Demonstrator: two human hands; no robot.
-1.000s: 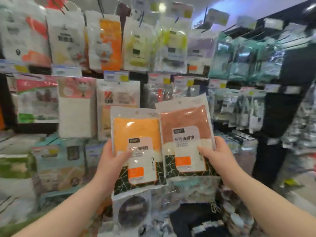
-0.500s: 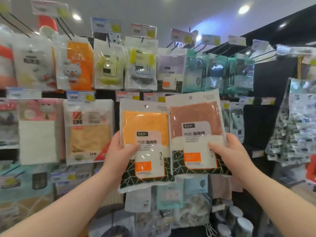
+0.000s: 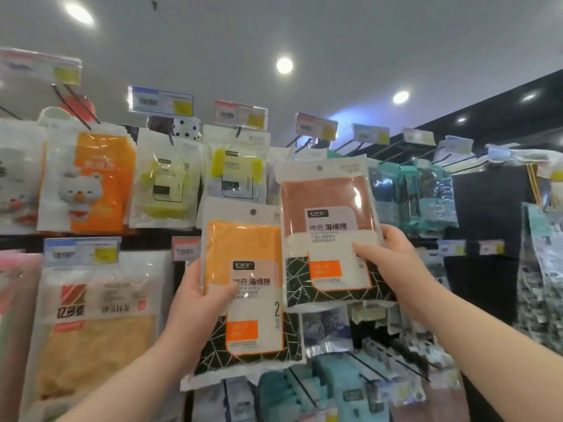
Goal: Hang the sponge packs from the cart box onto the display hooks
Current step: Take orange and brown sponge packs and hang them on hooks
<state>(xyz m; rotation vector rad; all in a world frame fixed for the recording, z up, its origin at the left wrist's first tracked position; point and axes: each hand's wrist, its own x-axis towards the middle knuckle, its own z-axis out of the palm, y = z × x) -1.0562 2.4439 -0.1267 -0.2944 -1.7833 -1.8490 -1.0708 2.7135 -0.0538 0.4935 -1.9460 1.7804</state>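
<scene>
The left grip [image 3: 198,303] reaches up from the lower left with the forearm angled toward the display. Its thumb lies across the front of an orange sponge pack [image 3: 243,269] and its fingers are wrapped behind the pack's left edge, so it is clamped on that pack. The right grip [image 3: 393,260] comes in from the lower right and sits higher. Its thumb presses on the front of a brown sponge pack [image 3: 326,226] and its fingers curl round the right edge, gripping it.

Both packs are upright, clear-fronted bags with a white header and a round hang hole. Each has a white label with dark print and an orange block, above a black band crossed by white lines. The brown pack is held higher, its top just below a display hook [image 3: 306,143] and price tag [image 3: 316,126]. Its left edge lies over the orange pack's upper right edge. Neither pack is hung; both are in front of the stocked wall.

Behind them hang a bear-print pack [image 3: 91,184], yellow-green sponge packs [image 3: 166,184] and teal packs [image 3: 426,196]. The fingers behind each pack are hidden. The small label text is blurred, and the goods on the lower rows are partly covered by the packs and forearms.
</scene>
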